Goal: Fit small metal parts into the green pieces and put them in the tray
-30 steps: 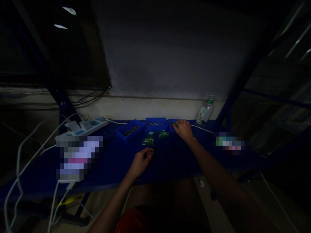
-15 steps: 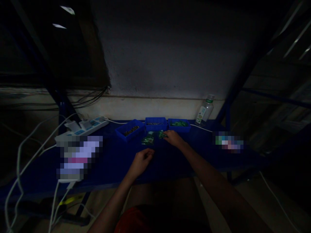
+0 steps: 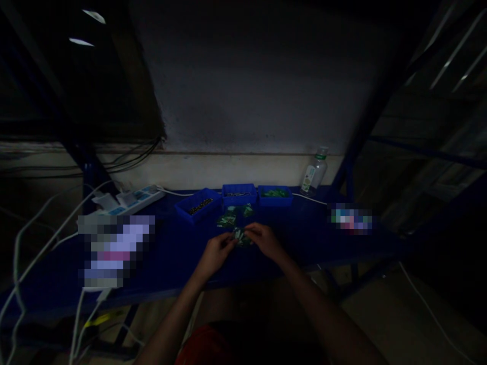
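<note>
Packet [image 3: 239, 235] between left hand [image 3: 214, 255] and right hand [image 3: 267, 241]

No legible text, white label [image 3: 309, 178] on clear bottle [image 3: 318, 176], print too small

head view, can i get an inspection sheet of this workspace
Surface: blue table, dimly lit
Job's things: nearest green packet in front, more green packets beyond; three blue trays behind, the right one holding green pieces
Clutter: clear bottle, back right; pixelated items at both sides
Hands: left hand and right hand, fingers on the nearest green packet
Cables: white cables and plugged power strip at left
Surroundings: grey wall behind; edges too dark to tell
</note>
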Action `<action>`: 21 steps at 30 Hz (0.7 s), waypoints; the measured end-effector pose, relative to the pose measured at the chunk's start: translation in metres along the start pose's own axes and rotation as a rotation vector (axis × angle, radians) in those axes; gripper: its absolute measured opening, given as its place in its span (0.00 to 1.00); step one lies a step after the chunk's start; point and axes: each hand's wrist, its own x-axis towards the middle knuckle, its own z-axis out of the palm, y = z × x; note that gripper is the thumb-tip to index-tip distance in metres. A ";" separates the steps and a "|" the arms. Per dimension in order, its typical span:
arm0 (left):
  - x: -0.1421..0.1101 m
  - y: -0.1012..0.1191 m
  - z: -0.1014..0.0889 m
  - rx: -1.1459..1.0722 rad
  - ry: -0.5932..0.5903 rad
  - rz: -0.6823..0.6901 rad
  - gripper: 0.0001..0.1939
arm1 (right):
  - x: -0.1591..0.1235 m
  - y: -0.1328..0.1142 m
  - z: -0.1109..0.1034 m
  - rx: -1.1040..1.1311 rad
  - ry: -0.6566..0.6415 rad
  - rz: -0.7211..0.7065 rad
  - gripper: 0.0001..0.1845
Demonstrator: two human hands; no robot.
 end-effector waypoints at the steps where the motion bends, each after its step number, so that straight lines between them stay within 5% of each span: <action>1: -0.001 0.001 -0.001 0.007 -0.009 0.008 0.16 | -0.005 0.003 0.001 0.020 0.013 0.017 0.13; 7: -0.002 0.002 -0.003 -0.070 0.008 -0.025 0.14 | -0.012 -0.003 -0.001 0.056 -0.004 0.023 0.21; 21: -0.002 0.005 -0.001 -0.184 -0.027 -0.122 0.16 | -0.015 0.000 -0.001 0.040 0.027 0.031 0.10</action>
